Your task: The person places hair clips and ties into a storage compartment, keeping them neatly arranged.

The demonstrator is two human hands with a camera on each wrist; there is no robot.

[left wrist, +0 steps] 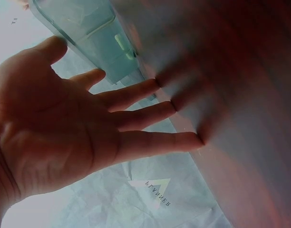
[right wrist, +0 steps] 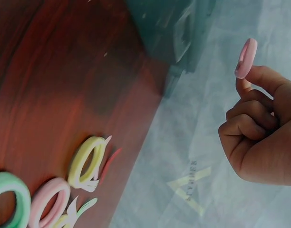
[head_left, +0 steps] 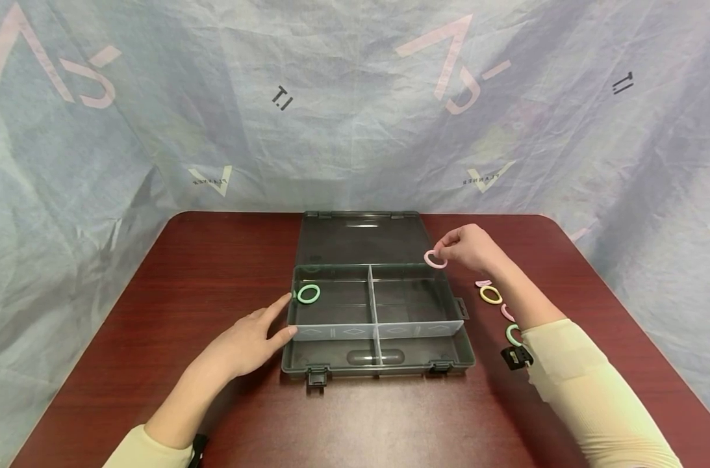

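A clear grey divided plastic box point(head_left: 331, 309) lies on the table with its lid point(head_left: 363, 237) folded back. My left hand point(head_left: 243, 341) is at the box's left wall, index fingertip and thumb at the edge, fingers spread and straight in the left wrist view. My right hand point(head_left: 468, 247) pinches a pink hair tie point(head_left: 427, 261) between thumb and index finger, above the box's back right corner; its other fingers are curled in the right wrist view. A mint green hair tie point(head_left: 308, 294) is in the back left compartment.
Right of the box, partly behind my right forearm, lie a yellow hair tie point(head_left: 491, 295), a pink hair tie point(right wrist: 49, 204), a green hair tie point(right wrist: 12, 197) and small coloured strips point(right wrist: 83, 206). Latches point(head_left: 316, 377) stick out at the box's front. A printed cloth point(head_left: 343, 130) hangs behind the table.
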